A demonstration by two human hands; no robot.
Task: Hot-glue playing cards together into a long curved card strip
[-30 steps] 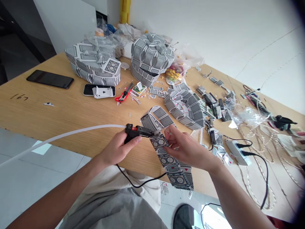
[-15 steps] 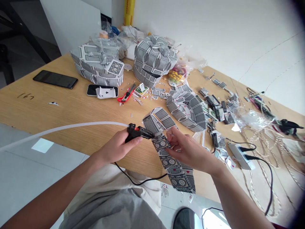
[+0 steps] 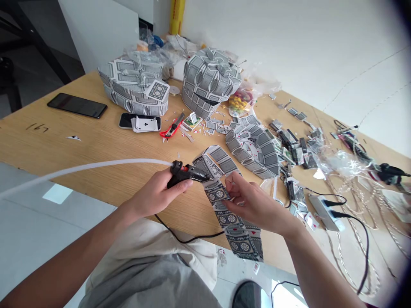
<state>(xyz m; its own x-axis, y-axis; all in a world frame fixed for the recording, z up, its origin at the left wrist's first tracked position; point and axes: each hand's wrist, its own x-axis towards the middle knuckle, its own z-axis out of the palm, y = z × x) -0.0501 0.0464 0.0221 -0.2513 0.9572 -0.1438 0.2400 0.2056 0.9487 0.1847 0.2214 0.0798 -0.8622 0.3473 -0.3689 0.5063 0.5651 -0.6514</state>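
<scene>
The 2 hands (image 3: 159, 193) (image 3: 252, 203) curl, forearms (image 3: 81, 248) (image 3: 316, 259) angled inward.

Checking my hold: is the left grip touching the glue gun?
Touching. The head view shows the left grip holding the glue gun, thumb against it.

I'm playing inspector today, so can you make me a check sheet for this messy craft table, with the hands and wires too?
Surface: wooden table, with dark marks near its left end.
Job's things: black glue gun, pointing at a card strip.
Clutter: card scraps, red cutter, black phone, small boxes.
Left grip: holds the glue gun.
Right grip: closed on the card strip's edge.
Cables: black leads plugged into a white power strip; braided cord loosely looped.
Surroundings: white wall behind, tiled floor below.
</scene>
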